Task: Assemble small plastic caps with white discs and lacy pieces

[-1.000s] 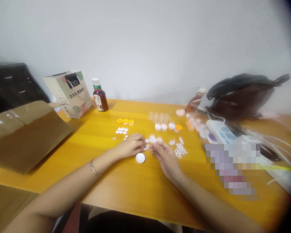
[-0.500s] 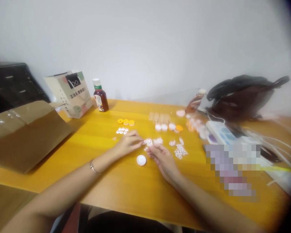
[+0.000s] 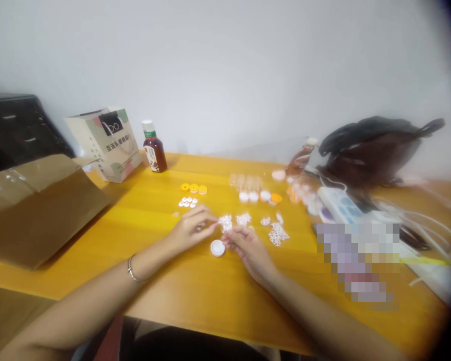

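Observation:
Beside a loose pile of small white pieces (image 3: 225, 221), my left hand (image 3: 193, 228) is closed, its thumb and forefinger bent towards each other at the pile's left edge. What they pinch, if anything, is too small to make out. My right hand (image 3: 252, 253) is closed too, its fingertips pinched just in front of the pile; any small thing between them is hidden. A round white cap (image 3: 218, 247) lies on the table by the right fingertips. More white pieces (image 3: 278, 234) lie spread right of my hands.
Behind my hands are yellow rings (image 3: 194, 188), white discs (image 3: 188, 202), clear tubes (image 3: 246, 181) and white caps (image 3: 253, 196). Left stand a cardboard box (image 3: 48, 210), a paper bag (image 3: 116, 145) and a drink bottle (image 3: 154, 150). A power strip (image 3: 338, 208) and dark bag (image 3: 376, 153) are right.
My left hand has shifted slightly left and down. My right fingertips have moved down, closer to the white cap. The whole view has shifted slightly.

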`<state>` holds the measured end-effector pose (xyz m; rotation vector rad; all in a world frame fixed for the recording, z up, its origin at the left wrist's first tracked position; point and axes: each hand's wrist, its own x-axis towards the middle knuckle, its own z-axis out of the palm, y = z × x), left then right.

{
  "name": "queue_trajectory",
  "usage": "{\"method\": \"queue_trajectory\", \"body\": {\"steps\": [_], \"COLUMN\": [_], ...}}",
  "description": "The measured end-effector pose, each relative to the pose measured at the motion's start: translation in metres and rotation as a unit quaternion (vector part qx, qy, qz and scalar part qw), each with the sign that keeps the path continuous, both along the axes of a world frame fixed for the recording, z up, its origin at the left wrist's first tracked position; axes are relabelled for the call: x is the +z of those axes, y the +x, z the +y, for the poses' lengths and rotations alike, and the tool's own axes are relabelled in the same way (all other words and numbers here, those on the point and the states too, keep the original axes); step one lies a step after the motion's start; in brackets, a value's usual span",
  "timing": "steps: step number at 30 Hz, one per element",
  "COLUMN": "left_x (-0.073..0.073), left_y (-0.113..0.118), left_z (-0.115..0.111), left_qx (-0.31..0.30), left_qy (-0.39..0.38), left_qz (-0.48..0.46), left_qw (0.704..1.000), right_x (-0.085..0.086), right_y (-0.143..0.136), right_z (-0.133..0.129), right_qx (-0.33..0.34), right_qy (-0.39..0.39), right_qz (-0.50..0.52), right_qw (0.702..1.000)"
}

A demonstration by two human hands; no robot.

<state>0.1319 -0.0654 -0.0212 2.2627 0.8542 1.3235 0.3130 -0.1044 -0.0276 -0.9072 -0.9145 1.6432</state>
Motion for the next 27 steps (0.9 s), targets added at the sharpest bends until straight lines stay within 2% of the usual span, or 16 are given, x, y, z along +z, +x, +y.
{"method": "queue_trajectory", "body": {"steps": [3, 6, 14, 17, 21, 23, 27], "left_x": [-0.001, -0.001, 0.009, 0.013, 0.017, 0.018, 0.019], "left_y": [-0.004, -0.009, -0.018, -0.019, -0.019, -0.018, -0.019], "left_z": [0.0, 0.001, 0.001, 0.0, 0.001, 0.001, 0.001], "left_qx": [0.011, 0.005, -0.102, -0.126, -0.17, -0.171, -0.158], "left_qy": [0.156, 0.205, 0.165, 0.154, 0.097, 0.088, 0.14], "left_qz": [0.055, 0.114, 0.227, 0.224, 0.191, 0.211, 0.282], "left_qw": [0.986, 0.972, 0.955, 0.954, 0.962, 0.958, 0.936], "right_x": [0.0, -0.001, -0.003, -0.003, -0.003, -0.003, -0.003], "right_y": [0.0, -0.001, -0.002, -0.001, 0.0, 0.0, 0.001], "right_z": [0.0, -0.001, 0.0, 0.0, 0.0, 0.0, 0.0], "right_qx": [0.005, 0.006, 0.027, 0.052, 0.07, 0.068, 0.061], "right_qy": [0.002, 0.007, 0.033, 0.041, 0.07, 0.074, 0.073], "right_qz": [-0.009, -0.017, -0.033, -0.037, -0.045, -0.05, -0.06], "right_qw": [1.0, 1.0, 0.999, 0.997, 0.994, 0.994, 0.994]}}
